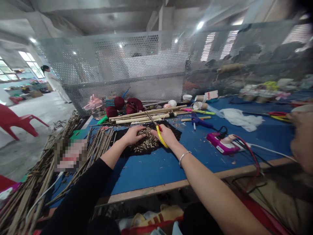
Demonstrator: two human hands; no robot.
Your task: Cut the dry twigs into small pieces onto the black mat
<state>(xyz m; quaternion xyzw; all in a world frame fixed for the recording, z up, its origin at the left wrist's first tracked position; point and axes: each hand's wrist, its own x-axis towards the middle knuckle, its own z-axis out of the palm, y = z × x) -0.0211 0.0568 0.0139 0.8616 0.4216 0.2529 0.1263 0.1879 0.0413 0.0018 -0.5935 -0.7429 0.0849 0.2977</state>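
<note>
A heap of small brown and tan plant pieces [147, 141] lies on a black cloth [121, 150] spread over the blue table. My left hand [133, 135] rests at the heap's left side, fingers stretched over its edge and apart. On the other side, my right hand [166, 135] is closed round a pair of scissors with yellow handles [161, 137], the blades pointing up and away to the left. This hand's fingertips also reach the right edge of the heap. A silver bangle [184, 158] circles my right wrist.
Thin dry stalks [97, 147] and a larger bundle [31, 192] lie left. Behind the cloth are bamboo sticks [146, 117], dark red yarn balls [119, 102] and a blue glue gun [201, 121]. A purple power strip [221, 143] with cables stands right, near another person's blurred hand [303, 140].
</note>
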